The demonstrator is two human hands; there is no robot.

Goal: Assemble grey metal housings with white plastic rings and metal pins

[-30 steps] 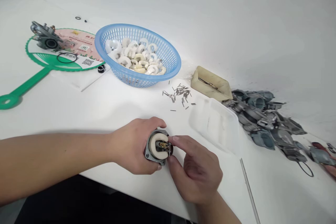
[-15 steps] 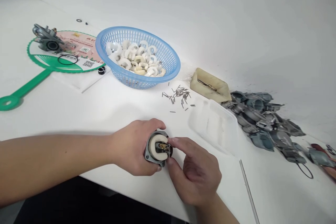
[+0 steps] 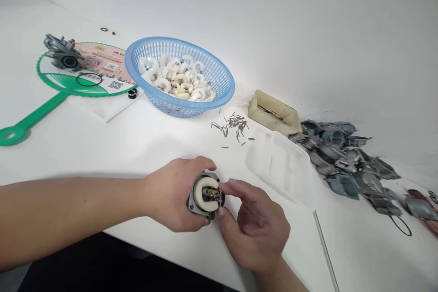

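My left hand is wrapped around a grey metal carburetor body just above the table's near edge. A white horseshoe-shaped float sits in its open face, around a brass centre. The thumb and forefinger of my right hand pinch at the right side of that float; whatever small part they hold is hidden. A scatter of short metal pins lies on the table beyond my hands.
A blue basket holds several white floats. A green hand fan at the left carries another carburetor and a black O-ring. A clear tray, a tan dish and a heap of grey castings lie to the right.
Both hands keep their grip on the carburetor body. My right fingers have shifted only slightly at the float's edge; the view has drifted a little.
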